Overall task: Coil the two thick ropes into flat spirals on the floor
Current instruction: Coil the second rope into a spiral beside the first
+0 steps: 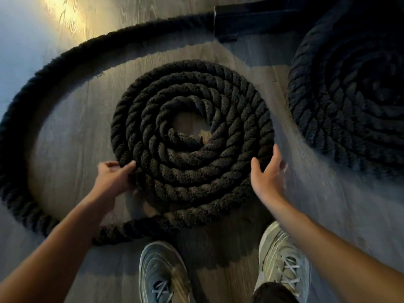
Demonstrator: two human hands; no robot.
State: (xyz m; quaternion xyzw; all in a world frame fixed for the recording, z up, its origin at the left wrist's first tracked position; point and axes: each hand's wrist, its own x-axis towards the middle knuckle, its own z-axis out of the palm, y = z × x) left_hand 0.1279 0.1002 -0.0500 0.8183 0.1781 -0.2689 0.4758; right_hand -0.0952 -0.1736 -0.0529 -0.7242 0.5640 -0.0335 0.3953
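A thick black rope lies on the wooden floor as a flat spiral (192, 132) of several turns with a small bare gap at its centre. Its loose tail (19, 127) leaves the spiral's near edge, sweeps left in a wide arc and runs off to the back. My left hand (113, 177) pinches the outer turn at the spiral's near-left edge. My right hand (267, 173) hovers open beside the near-right edge, fingers spread, close to the rope; contact cannot be told. A second rope (352, 101) sits at the right as a full flat spiral.
My two grey sneakers (164, 274) (282, 256) stand just in front of the spiral. A dark block-like object (251, 20) stands at the back, where the loose tail passes. Bright light falls on the floor at the far left.
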